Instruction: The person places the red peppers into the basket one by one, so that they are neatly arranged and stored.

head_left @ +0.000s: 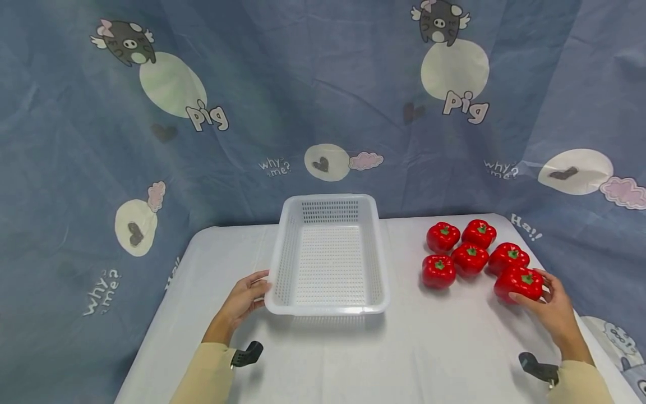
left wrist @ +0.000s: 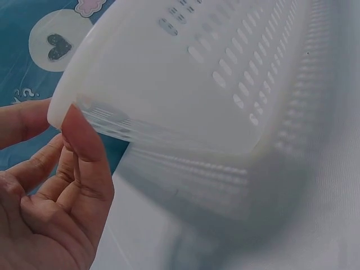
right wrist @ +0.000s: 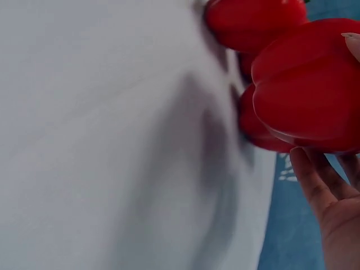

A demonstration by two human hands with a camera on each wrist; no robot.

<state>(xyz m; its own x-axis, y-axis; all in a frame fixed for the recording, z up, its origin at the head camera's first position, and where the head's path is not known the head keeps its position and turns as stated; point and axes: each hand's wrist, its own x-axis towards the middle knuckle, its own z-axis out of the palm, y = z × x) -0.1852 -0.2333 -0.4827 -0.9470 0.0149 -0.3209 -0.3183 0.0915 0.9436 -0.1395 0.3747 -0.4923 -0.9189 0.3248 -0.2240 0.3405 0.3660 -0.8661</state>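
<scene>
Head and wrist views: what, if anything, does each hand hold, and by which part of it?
The left hand pinches the basket by its rim, near the front left corner. The right hand holds a pepper by its sides.

I am counting six glossy red bell peppers with green stems: one is resting in my right hand, and five are lying on one white table. With my left hand, I am gripping one white, rectangular, slotted plastic basket. Two cream fabric sleeves are covering my arms, and the blue printed cloth is showing two dark grey, winged cartoon pigs and three pink, scalloped clouds.
</scene>
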